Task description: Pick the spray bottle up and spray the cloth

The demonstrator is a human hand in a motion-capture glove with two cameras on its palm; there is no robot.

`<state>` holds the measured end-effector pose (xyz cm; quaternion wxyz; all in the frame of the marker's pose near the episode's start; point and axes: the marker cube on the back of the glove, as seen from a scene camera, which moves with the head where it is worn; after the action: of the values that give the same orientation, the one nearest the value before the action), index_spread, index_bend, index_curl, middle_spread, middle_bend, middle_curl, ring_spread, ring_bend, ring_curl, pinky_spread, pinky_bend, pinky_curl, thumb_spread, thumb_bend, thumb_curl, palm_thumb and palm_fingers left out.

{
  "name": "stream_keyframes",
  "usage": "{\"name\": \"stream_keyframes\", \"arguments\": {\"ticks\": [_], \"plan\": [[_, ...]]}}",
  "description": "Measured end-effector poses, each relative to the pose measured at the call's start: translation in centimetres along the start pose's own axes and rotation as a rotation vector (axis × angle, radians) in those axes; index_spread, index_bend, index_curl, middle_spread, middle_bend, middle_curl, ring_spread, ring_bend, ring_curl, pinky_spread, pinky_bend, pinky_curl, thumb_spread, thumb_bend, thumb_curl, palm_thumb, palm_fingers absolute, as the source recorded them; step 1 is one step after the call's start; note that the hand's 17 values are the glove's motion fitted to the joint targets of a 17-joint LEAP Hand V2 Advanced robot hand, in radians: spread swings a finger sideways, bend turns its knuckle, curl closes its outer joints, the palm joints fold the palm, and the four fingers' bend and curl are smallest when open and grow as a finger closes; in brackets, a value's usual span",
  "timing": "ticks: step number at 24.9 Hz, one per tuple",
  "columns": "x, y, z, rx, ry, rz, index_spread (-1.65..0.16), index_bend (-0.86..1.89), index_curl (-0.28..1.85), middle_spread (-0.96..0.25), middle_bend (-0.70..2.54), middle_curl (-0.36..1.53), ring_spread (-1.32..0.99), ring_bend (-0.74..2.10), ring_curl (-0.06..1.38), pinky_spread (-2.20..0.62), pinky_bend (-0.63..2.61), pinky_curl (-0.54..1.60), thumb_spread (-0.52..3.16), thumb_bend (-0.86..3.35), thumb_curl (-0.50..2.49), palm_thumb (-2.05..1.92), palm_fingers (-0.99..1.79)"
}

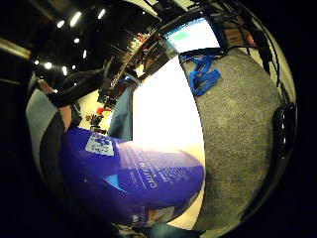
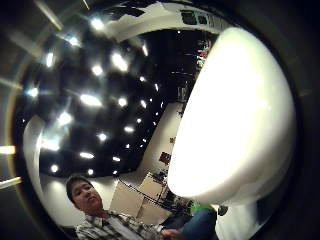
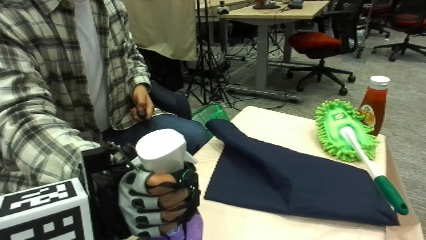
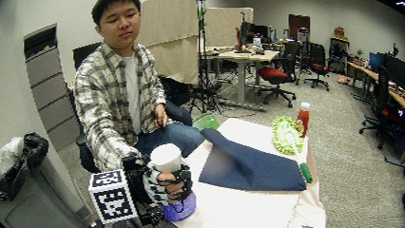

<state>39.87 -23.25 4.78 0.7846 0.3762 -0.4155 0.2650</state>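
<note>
My gloved right hand (image 3: 158, 197) grips the neck of a spray bottle at the table's near left corner. The bottle has a white spray head (image 3: 162, 143) above my fingers and a purple body (image 3: 190, 229) below them. The purple body with its label (image 1: 130, 176) fills much of the little finger side palm view, and the white head (image 2: 232, 117) looms large in the thumb side palm view. A dark navy cloth (image 3: 293, 180) lies spread on the table to the right of the bottle, with its far left corner folded over.
A green duster (image 3: 341, 125) with a white and green handle (image 3: 379, 180) lies along the cloth's right edge. A ketchup bottle (image 3: 373, 104) stands at the table's far right corner. The person's bare left hand (image 3: 142, 102) rests on their lap.
</note>
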Motion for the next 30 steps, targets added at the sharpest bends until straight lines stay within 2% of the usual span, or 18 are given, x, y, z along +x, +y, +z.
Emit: {"name": "stream_keyframes", "arguments": {"ticks": [5,10,18,24,30], "plan": [[0.0,0.1,1.2,0.050,-0.009,-0.009,-0.30,0.20,0.47,-0.18,0.47,0.50,-0.22,0.52,0.44,-0.11,0.33,0.37,0.25,-0.02,0.70,1.13,1.27],[-1.2,0.0,-0.2,-0.038,-0.004,-0.022,-0.30,0.20,0.49,-0.18,0.48,0.50,-0.22,0.53,0.45,-0.11,0.33,0.38,0.20,-0.02,0.71,1.14,1.26],[-5.0,-0.6,-0.6,-0.075,0.032,-0.106,-0.30,0.20,0.52,-0.18,0.48,0.51,-0.22,0.53,0.46,-0.12,0.34,0.38,0.16,-0.03,0.73,1.13,1.26],[-7.9,-1.5,-0.6,-0.090,0.044,-0.106,-0.30,0.19,0.53,-0.18,0.49,0.52,-0.22,0.54,0.47,-0.12,0.34,0.39,0.14,-0.03,0.74,1.13,1.25],[-10.8,-2.2,-0.6,-0.113,0.065,-0.190,-0.31,0.19,0.54,-0.18,0.49,0.52,-0.22,0.54,0.47,-0.12,0.34,0.39,0.12,-0.03,0.75,1.13,1.25]]}}
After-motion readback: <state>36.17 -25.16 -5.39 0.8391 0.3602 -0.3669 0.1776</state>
